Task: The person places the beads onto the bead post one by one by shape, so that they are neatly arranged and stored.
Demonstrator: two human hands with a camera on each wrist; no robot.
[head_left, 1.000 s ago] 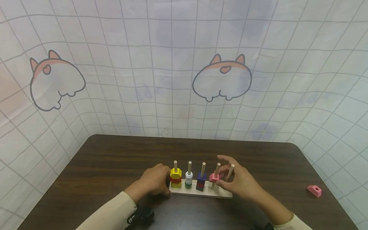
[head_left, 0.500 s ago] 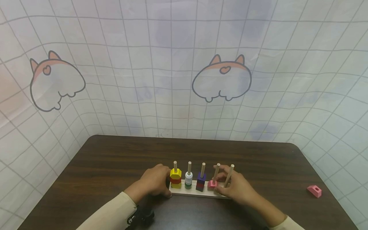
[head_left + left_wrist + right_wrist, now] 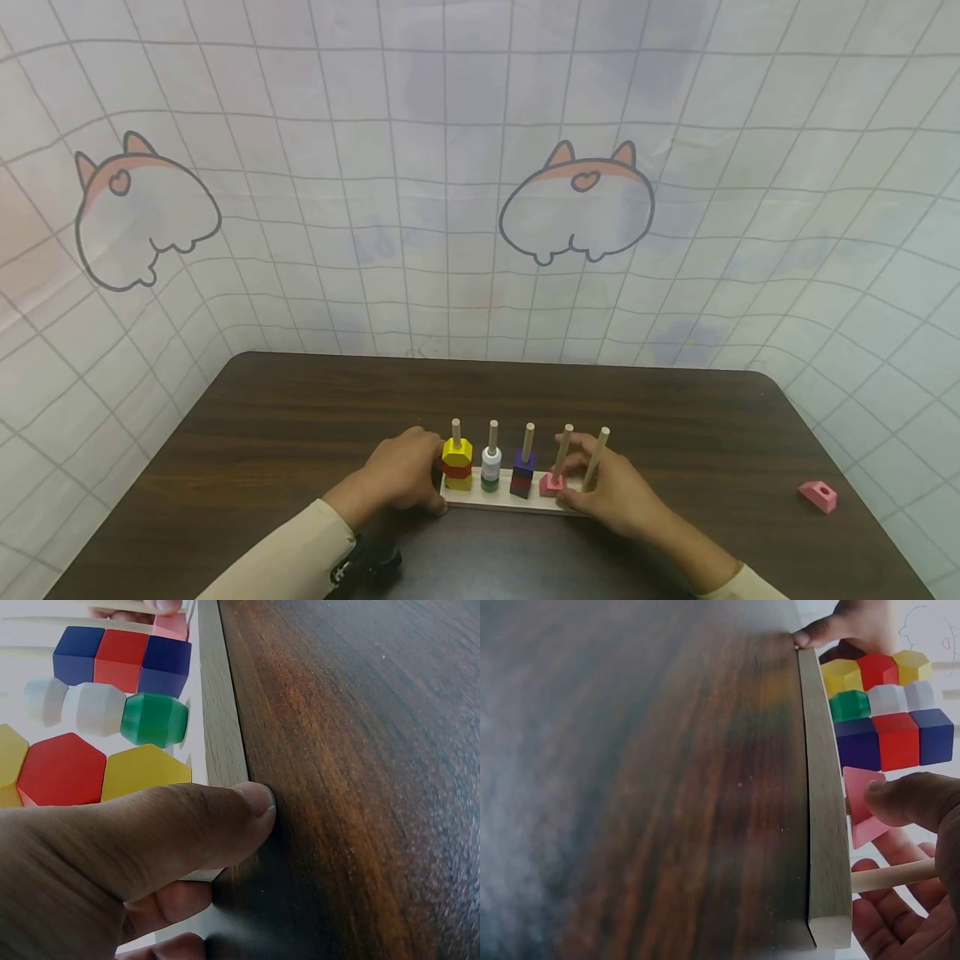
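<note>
A wooden peg board [image 3: 491,502] with several upright pegs lies on the table. My left hand [image 3: 405,471] grips its left end, thumb [image 3: 251,806] on the front edge. On the fourth peg, low at the base, sits a pink trapezoid block [image 3: 862,817]. My right hand [image 3: 615,492] pinches this block, thumb on its near side and other fingers behind the pegs. The bare fifth peg [image 3: 892,875] stands within the right hand's curve. Left of the pink block are a blue-and-red cube stack [image 3: 523,473], a white-and-green stack [image 3: 491,469] and a yellow-and-red hexagon stack [image 3: 457,462].
Another pink block [image 3: 819,496], with a hole through it, lies near the right edge of the dark wood table [image 3: 330,400]. A white grid-patterned curtain [image 3: 435,275] with cartoon prints hangs behind and at both sides.
My right hand has lowered the pink block down the fourth peg from partway up to the base, and shifted slightly left. My left hand has stayed at the board's end.
</note>
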